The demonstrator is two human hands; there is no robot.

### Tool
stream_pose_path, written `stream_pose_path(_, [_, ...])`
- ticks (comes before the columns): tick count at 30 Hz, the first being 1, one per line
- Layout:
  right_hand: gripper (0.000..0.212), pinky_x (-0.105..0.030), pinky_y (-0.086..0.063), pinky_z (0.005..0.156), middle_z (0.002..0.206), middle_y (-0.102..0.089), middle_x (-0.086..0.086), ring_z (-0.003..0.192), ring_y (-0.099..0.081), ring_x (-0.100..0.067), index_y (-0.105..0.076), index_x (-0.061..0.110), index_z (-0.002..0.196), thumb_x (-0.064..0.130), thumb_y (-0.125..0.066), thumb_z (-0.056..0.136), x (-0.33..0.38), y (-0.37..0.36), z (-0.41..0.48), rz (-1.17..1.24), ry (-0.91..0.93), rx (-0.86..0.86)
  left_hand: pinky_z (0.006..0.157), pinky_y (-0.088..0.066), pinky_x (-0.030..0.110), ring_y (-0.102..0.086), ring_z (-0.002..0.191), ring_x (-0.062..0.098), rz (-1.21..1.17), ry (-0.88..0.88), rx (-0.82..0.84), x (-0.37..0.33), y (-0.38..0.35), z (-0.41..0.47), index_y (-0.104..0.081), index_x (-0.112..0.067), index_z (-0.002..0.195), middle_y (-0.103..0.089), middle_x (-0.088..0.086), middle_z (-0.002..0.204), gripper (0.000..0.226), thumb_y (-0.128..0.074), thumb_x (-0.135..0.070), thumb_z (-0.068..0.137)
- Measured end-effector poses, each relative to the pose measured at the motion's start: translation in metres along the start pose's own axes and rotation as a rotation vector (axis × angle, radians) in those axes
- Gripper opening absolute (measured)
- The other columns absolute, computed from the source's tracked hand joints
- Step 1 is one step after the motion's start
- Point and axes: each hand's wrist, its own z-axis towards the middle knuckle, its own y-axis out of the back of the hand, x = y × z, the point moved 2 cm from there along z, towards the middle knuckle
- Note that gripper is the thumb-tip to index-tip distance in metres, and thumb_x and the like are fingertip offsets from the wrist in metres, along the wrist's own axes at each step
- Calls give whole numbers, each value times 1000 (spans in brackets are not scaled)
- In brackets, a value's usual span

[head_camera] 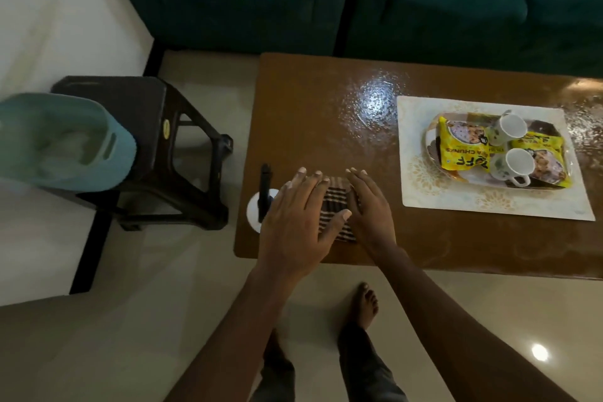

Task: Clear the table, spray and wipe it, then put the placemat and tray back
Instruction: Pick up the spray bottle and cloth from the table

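I see the left hand (293, 225) and right hand (370, 212) flat (pinching nothing) on the cloth (336, 206); wiping leftward may topple the spray bottle (264, 192).

Striped cloth (339, 209), near table (310, 114) edge: left hand (297, 219) and right hand (368, 209) pressed flat on it; placemat (489, 206) with tray (432, 143) at right.

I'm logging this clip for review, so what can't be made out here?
All in the head view.
Striped cloth: mostly under the left hand and right hand; its fold is hidden.
Spray bottle: seen from above, partly behind the left hand; label unseen.
Tray: surface covered by packets and cups.
Table: right end cut off by the frame edge.
Teal basket: contents blurred, left side cut off.
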Motion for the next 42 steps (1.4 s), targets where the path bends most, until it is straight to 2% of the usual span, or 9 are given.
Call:
stream_pose_path(6, [41,-43,-33,116,151,-46,-2,144,-33,-18,-50,19,143,30,-44,104,29,-26,-4,-7,-26,-20,118,-26,36,-27,149,19,-80,-8,-117,46,51,-20,-40,-14,149,-41,3,156,79,-50,-67,90])
stream_pose_path(10, [46,-40,-26,117,155,-41,-2,146,-28,-20,-47,18,146,36,-45,103,28,-46,-5,-128,-50,33,118,-13,31,-10,153,14,-260,79,34,91,49,-31,-14,-19,158,-16,-2,165,110,-56,-79,75])
stream_pose_path(16, [93,-47,0,120,166,4,7,152,8,-17,-10,37,157,85,-34,81,-6,-73,-5,-405,-189,338,119,-24,44,-18,151,19,-196,64,217,134,22,-23,-3,-27,157,-12,-5,166,131,-68,-83,58])
stream_pose_path(21, [131,-51,12,118,159,29,12,147,27,-19,21,47,149,109,-21,41,-33,-91,-9,-483,-123,432,107,-28,27,-38,141,18,-268,37,203,130,6,-1,-21,-26,154,-33,-4,159,118,-82,-66,61])
stream_pose_path(26, [115,-49,20,114,152,39,12,144,34,-21,25,43,149,93,-40,68,-38,-100,-12,-544,-131,429,94,-53,37,-57,116,18,-470,74,147,122,-9,10,-41,-22,137,-47,-3,138,84,-82,-52,70])
stream_pose_path(31, [77,-49,19,118,161,27,8,145,33,-19,27,43,148,73,-19,94,-35,-107,-36,-515,-107,312,82,-55,31,-58,100,18,-464,69,27,116,-18,9,-48,-17,119,-46,1,121,65,-81,-49,73])
stream_pose_path(36, [109,-47,29,112,154,40,11,141,40,-19,31,39,148,87,-38,80,-49,-108,-73,-607,7,435,81,-53,28,-57,106,20,-474,95,-15,111,-18,-1,-48,-14,118,-48,6,123,58,-82,-37,77])
stream_pose_path(39, [108,-45,22,115,159,29,9,146,32,-20,26,40,150,44,-64,90,-51,-107,-82,-633,52,388,79,-51,24,-58,110,20,-467,122,-4,109,-16,-9,-48,-13,120,-48,7,127,58,-81,-36,78])
stream_pose_path(42, [96,-39,22,116,160,17,14,147,27,-17,8,41,154,10,-57,90,-41,-105,-92,-537,57,380,73,-50,19,-61,106,17,-453,151,8,107,-10,-21,-48,-13,122,-49,3,128,59,-80,-38,79])
